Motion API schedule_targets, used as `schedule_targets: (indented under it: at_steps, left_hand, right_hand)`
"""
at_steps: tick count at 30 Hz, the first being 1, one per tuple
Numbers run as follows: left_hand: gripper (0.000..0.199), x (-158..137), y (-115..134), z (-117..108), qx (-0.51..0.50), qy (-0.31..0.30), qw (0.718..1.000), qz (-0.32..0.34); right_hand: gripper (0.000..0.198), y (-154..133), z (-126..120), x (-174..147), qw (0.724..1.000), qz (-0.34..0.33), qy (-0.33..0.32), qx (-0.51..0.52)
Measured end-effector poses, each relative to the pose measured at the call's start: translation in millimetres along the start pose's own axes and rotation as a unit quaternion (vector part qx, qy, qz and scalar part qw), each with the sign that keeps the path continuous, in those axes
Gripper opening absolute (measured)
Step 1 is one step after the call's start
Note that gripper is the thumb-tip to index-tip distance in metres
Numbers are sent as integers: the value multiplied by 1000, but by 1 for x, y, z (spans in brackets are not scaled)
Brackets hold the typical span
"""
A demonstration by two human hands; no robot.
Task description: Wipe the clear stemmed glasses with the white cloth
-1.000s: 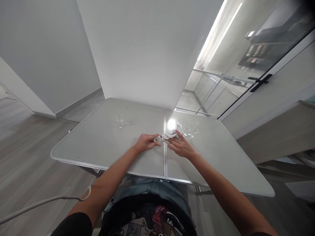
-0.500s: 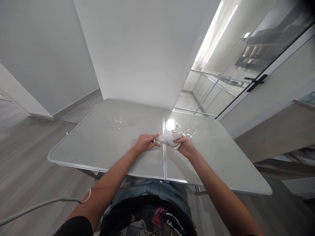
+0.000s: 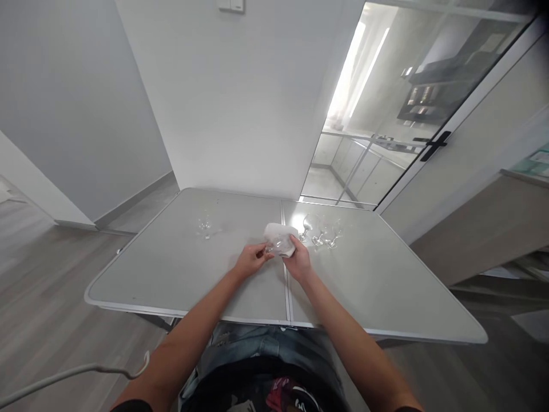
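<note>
Over the table's middle seam, my left hand (image 3: 252,260) pinches the foot end of a clear wine glass (image 3: 282,245) lying sideways in the air. Its bowl points right, toward my right hand (image 3: 299,260). That hand is closed on a white cloth (image 3: 277,230), which lies behind and under the bowl. Just right of my hands, several clear stemmed glasses (image 3: 318,236) stand together on the table. Another clear glass (image 3: 206,228) is on the left half, its outline faint.
The pale grey folding table (image 3: 171,269) has a metal rim and a seam down its centre. A white wall (image 3: 240,114) rises behind it. At the right is a glass door with a black handle (image 3: 436,146). A pale cable (image 3: 77,369) runs by my left forearm.
My right hand has moved left with the cloth, which is now spread behind the bowl instead of bunched around it. My left hand keeps hold of the foot end. The view has tilted up slightly.
</note>
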State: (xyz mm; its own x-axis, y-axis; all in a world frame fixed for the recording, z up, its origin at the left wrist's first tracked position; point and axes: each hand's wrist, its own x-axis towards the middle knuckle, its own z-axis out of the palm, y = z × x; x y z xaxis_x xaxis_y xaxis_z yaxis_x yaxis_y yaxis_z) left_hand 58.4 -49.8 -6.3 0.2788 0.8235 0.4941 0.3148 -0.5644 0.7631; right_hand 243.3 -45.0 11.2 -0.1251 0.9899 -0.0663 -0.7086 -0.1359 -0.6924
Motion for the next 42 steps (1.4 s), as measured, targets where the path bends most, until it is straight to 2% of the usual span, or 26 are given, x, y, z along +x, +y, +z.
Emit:
schedule_targets:
  at_steps: [4,8,11,13,15,16,19,21,23,25,26,27,28,30,31,33,35,36,37,39,42]
  left_hand:
    - [48,-1,4,0,-38,-12,998,-56]
    - [48,2,-2,2,-74,36,993,-88]
    - [49,2,-8,5,-75,79,987,-120]
    - [49,2,-11,6,-66,90,985,-129]
    - [48,2,-12,6,-46,89,987,-125]
    - [47,2,-12,6,-35,85,988,-121]
    - [40,4,-13,6,-21,52,993,-104]
    - [32,4,-16,6,-26,33,996,-81]
    - [24,3,-19,6,-17,22,998,-48]
    - [20,1,-22,6,30,14,999,-18]
    - [19,0,-23,6,66,13,998,-8]
    - [19,-2,-23,6,100,13,995,-2]
    - [19,-3,-22,6,129,13,992,1]
    - [20,-5,-20,6,160,8,987,9]
    - [20,-6,-18,6,161,2,987,17]
    - [20,-6,-13,5,154,-9,987,35]
    - [22,-6,-8,4,137,-7,990,42]
    - [24,-5,-7,4,125,0,991,40]
    - [27,-4,-5,4,112,10,993,36]
    - [33,-3,-5,4,77,34,996,26]
    - [38,-1,-7,5,16,74,997,-14]
  right_hand:
    - [29,3,8,1,998,2,-56,13]
    - [38,7,8,-5,995,3,-80,-56]
    - [47,18,9,-14,981,-67,-63,-172]
    - [48,24,10,-19,951,-138,-44,-274]
    - [51,25,12,-21,896,-218,-60,-384]
    - [55,24,13,-22,858,-259,-82,-437]
    - [63,13,15,-21,714,-356,-161,-581]
    - [64,4,16,-19,613,-389,-205,-657]
    - [61,-3,18,-18,528,-405,-241,-706]
    - [54,-9,22,-16,477,-406,-273,-730]
    - [48,-12,26,-15,468,-401,-283,-735]
    - [42,-16,30,-13,470,-392,-286,-738]
    - [34,-20,34,-10,484,-377,-281,-738]
    - [21,-30,41,-3,545,-319,-252,-733]
    - [21,-36,42,1,590,-275,-233,-723]
    - [29,-48,40,11,702,-162,-200,-664]
    - [29,-54,34,19,827,-55,-145,-540]
    - [27,-54,30,22,881,-13,-115,-459]
    - [26,-52,27,24,923,22,-91,-374]
    - [28,-40,25,25,969,68,-79,-223]
    - [27,-9,32,21,991,53,-81,-92]
